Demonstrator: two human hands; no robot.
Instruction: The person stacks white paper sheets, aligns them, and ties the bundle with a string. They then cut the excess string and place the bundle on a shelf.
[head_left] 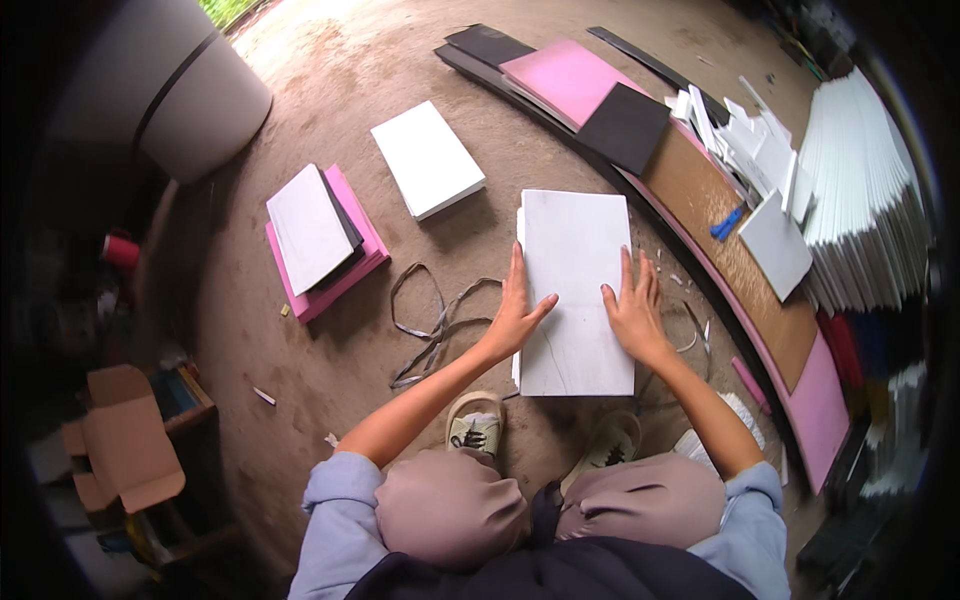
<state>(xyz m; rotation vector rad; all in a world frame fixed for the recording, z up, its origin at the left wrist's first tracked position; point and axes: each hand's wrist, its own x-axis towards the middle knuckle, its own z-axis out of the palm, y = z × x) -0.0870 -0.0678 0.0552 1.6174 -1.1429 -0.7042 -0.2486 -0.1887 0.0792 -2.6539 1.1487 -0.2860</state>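
A stack of large white sheets (pixel 575 250) lies on the ground in front of my feet, some edges jutting out on its left. My left hand (pixel 520 315) rests along the left edge, fingers straight and thumb over the top sheet. At the right edge, my right hand (pixel 637 312) has its fingers spread, with the thumb on the top face. Both hands are open and touch the stack from opposite sides. A flat grey strap (pixel 437 335) lies loosely looped on the ground beside my left hand.
Further left are a smaller white stack (pixel 425 160) and a pink-and-white stack (pixel 315 235). Along the right runs a long board (pixel 720 235) bearing pink and black sheets, white scraps, a blue tool (pixel 726 224) and fanned white sheets (pixel 860 200). A cardboard box (pixel 130 440) stands lower left.
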